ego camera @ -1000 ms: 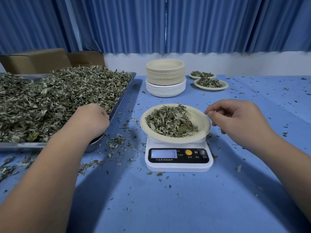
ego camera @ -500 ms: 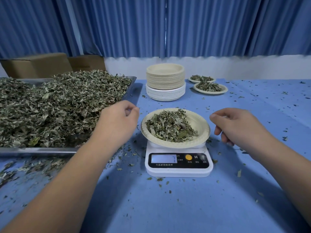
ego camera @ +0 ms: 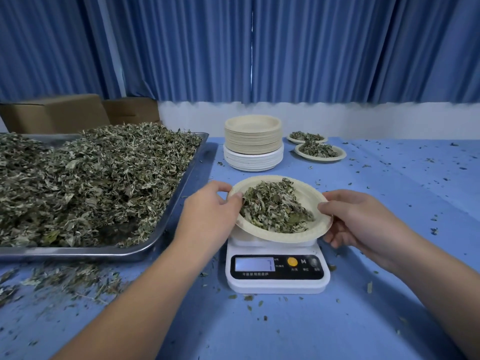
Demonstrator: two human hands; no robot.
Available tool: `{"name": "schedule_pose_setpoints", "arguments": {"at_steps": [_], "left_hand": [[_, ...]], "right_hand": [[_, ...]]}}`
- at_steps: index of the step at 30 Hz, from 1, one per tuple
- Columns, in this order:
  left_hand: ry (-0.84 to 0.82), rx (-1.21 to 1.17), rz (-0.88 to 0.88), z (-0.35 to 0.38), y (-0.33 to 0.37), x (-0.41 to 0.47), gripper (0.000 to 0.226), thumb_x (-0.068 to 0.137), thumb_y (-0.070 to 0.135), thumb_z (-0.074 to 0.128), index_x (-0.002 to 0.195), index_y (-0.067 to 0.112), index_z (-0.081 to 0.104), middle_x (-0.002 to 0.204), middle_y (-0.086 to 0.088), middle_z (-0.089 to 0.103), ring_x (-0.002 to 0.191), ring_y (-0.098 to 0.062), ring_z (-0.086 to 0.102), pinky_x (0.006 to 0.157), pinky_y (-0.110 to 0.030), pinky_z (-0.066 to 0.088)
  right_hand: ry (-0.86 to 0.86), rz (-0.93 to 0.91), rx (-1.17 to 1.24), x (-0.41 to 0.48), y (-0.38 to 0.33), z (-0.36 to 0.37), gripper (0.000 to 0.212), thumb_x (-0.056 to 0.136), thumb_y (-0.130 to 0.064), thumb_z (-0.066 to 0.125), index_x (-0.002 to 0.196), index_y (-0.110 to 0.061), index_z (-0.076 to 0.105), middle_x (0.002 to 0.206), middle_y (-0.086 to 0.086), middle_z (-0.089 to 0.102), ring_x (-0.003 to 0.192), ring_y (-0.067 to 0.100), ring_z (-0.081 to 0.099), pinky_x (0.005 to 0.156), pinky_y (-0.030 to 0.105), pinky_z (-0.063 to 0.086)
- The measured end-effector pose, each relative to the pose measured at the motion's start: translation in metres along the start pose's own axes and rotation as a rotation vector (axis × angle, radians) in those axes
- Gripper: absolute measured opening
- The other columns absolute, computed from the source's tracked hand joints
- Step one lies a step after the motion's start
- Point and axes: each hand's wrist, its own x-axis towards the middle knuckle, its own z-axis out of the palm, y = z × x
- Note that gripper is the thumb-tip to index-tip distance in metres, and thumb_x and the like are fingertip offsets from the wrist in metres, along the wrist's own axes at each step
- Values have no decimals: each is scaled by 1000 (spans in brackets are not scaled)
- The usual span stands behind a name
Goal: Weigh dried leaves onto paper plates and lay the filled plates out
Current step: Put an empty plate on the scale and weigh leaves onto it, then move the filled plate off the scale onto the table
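You have the loaded plate [ego camera: 285, 237] pinched at opposite rims, left hand [ego camera: 210, 211] and right hand [ego camera: 355, 219] with thumbs on top and fingers curled round the edge, steadying the leaves [ego camera: 272, 209] as it tilts just over the scale [ego camera: 276, 279], probably bound for the filled plates [ego camera: 320, 153] behind.

Tray [ego camera: 155, 245] of leaves [ego camera: 91, 183] along table [ego camera: 389, 203] left edge; scale [ego camera: 278, 284] mid-table, toward front edge; plate [ego camera: 306, 198] tilted over scale; stack [ego camera: 253, 144] behind scale; two filled plates [ego camera: 320, 152] right of stack, near back edge; boxes [ego camera: 54, 113] behind tray.
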Motion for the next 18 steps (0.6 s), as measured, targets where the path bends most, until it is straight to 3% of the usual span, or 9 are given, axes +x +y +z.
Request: {"name": "schedule_pose_setpoints", "arguments": {"at_steps": [3,6,11,14,18], "left_hand": [[-10,-58,-10,7,3,0,14,94,45,51,102,36,59,61,16,60,62,4,55,56,-24,36],[7,-172,-37,6,2,4,24,95,47,47,115,35,55,86,8,66,82,-6,60,66,-27,39],[49,-205,-37,-2,-9,8,20,97,42,45,114,33,51,77,5,64,74,-6,59,63,-28,40],[38,-201,-63,-1,-16,13,21,97,40,46,113,29,53,77,5,64,70,-8,58,61,-29,39],[-6,-165,-97,4,-23,18,17,97,38,46,110,29,52,73,4,63,69,-13,58,61,-32,39]], "right_hand": [[44,-11,18,3,2,-3,14,93,-3,52,101,-4,62,57,11,61,43,19,55,38,26,46],[114,-21,88,9,2,-14,15,91,-3,51,101,0,62,57,12,59,41,18,53,37,25,44],[319,18,170,26,6,-40,19,93,-3,50,108,6,56,62,15,55,42,21,51,36,23,44],[395,49,175,38,5,-51,12,95,-3,48,102,5,52,49,13,58,35,18,52,35,21,45],[473,117,187,61,6,-58,15,97,-2,46,109,7,46,70,22,58,39,21,56,33,22,48]]}}
